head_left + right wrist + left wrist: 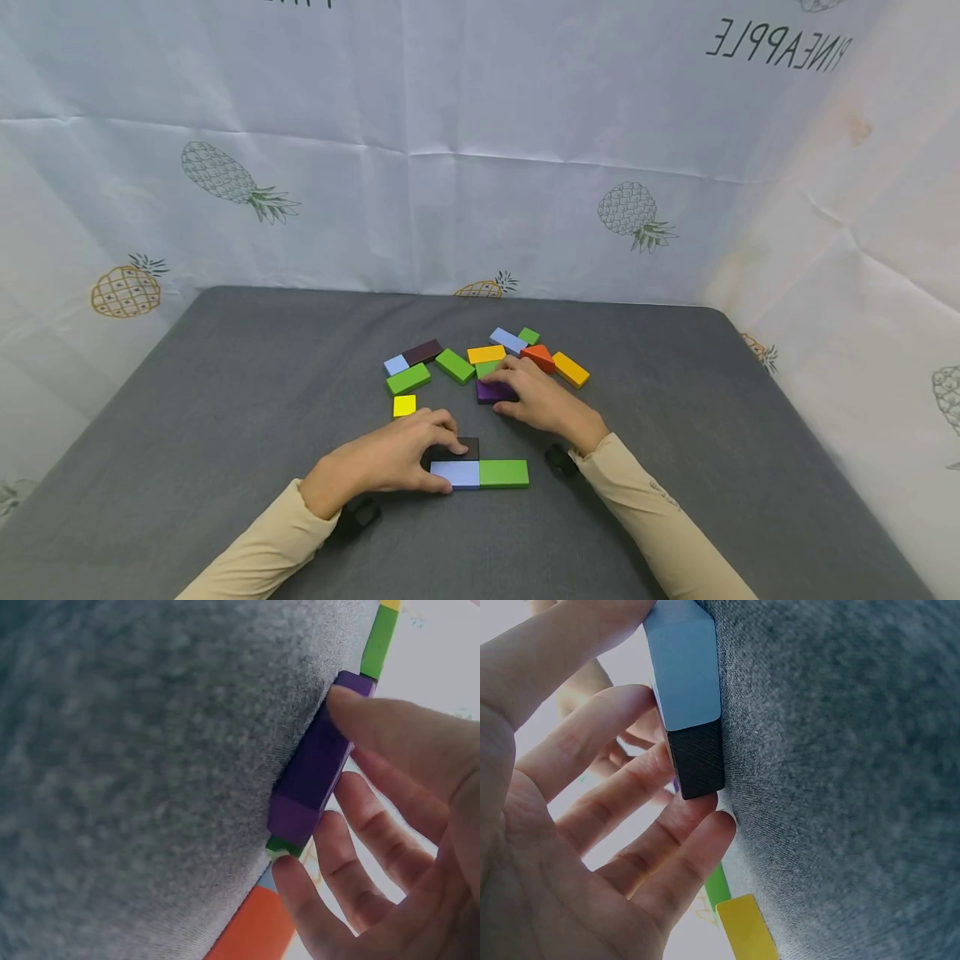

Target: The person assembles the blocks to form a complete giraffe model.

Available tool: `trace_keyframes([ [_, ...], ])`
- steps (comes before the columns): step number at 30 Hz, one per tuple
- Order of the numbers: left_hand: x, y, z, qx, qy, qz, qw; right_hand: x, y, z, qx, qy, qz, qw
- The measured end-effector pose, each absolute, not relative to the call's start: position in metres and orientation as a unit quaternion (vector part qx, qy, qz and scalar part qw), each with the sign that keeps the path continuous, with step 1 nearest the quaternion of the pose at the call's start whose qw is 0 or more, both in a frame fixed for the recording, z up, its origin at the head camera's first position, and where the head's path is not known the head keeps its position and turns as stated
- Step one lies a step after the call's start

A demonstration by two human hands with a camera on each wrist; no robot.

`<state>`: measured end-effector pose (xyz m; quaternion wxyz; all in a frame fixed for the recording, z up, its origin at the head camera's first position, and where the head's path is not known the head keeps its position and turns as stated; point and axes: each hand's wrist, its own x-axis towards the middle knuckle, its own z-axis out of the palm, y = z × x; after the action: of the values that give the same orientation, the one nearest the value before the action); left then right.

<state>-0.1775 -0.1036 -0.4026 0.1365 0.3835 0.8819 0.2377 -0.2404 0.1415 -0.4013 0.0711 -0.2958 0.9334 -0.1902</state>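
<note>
In the head view, a light blue block [455, 475] and a green block [504, 473] lie end to end on the near part of the table. A black block [469, 447] lies against the far side of the light blue one. My left hand [397, 452] holds these two, its thumb at the light blue block and fingers over and behind the black one. Farther back, my right hand [542, 398] grips a purple block [489, 393]. The right wrist view shows the thumb [375, 716] on the purple block's near side; the fingers are on its far side, partly hidden.
Beyond the hands lie several loose blocks: a yellow square [404, 406], green pieces [454, 365], a dark bar [422, 352], a red-orange triangle [537, 357] and an orange bar [571, 370]. The grey table [300, 350] ends at a pineapple-print curtain [510, 225].
</note>
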Motion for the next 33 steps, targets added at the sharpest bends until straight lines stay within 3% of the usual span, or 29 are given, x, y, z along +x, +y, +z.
trace_keyframes([
  [33, -0.176, -0.104, -0.402, 0.379, 0.884, 0.240, 0.134, -0.214, 0.158, -0.392, -0.303, 0.928, -0.201, 0.082],
])
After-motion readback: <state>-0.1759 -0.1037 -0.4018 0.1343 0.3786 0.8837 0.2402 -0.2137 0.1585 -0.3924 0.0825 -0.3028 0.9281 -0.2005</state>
